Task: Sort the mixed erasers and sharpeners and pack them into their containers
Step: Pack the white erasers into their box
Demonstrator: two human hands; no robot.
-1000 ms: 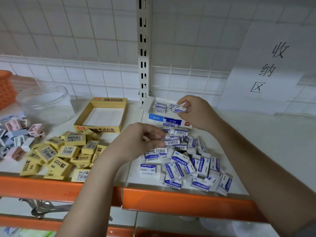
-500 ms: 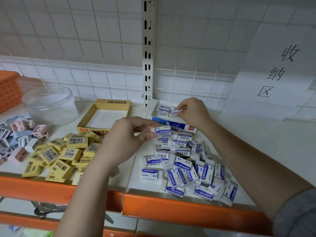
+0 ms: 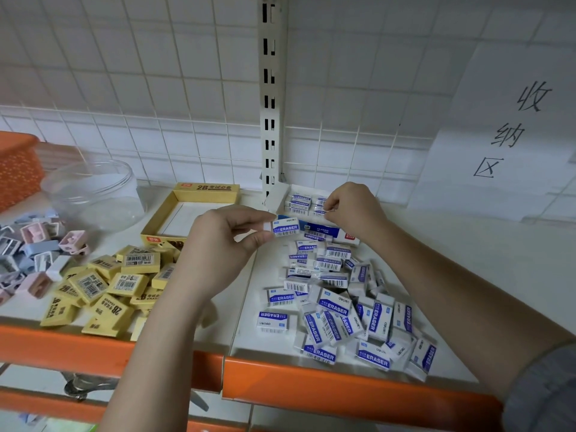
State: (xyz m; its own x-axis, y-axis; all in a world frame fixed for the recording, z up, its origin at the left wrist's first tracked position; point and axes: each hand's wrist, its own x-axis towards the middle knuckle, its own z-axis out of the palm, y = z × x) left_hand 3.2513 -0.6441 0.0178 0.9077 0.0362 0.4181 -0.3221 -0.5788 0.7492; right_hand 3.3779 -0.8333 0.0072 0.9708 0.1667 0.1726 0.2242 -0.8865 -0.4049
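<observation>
Shelf (image 3: 467,275), white surface with an orange front edge, viewed from the head camera.

Far left edge: an orange basket (image 3: 18,169) is cut off by the frame. Just beside it a clear round tub (image 3: 93,194) is seen, empty as far as can be told through the blur. In front of the tub, pastel sharpeners (image 3: 34,247) are heaped at the left edge; the heap runs out of view.

Left-centre: yellow erasers (image 3: 103,291) are piled up to the front edge, several at the lip. Behind them the yellow box (image 3: 190,213) stands open, its floor bare; its near right corner is covered by the left hand.

Centre: the left hand (image 3: 218,247) is held above the shelf, a single white eraser (image 3: 285,227) pinched at its end between thumb and forefinger, label facing the camera. Bare shelf is noted under the left forearm, between the two piles.

Right-centre: the blue-and-white box (image 3: 321,229) sits against the back wall beside the slotted upright (image 3: 269,104). Erasers are already stood in it at its left end; the right part of its interior is hidden by the right hand (image 3: 352,210). That hand is curled over the box with fingertips on the packed erasers; whether one is gripped cannot be told. Loose white erasers (image 3: 336,310) are scattered from the box to the front edge.

Right: the shelf is open and unoccupied to the right edge. A paper sign (image 3: 511,132) is fixed on the tiled wall.
</observation>
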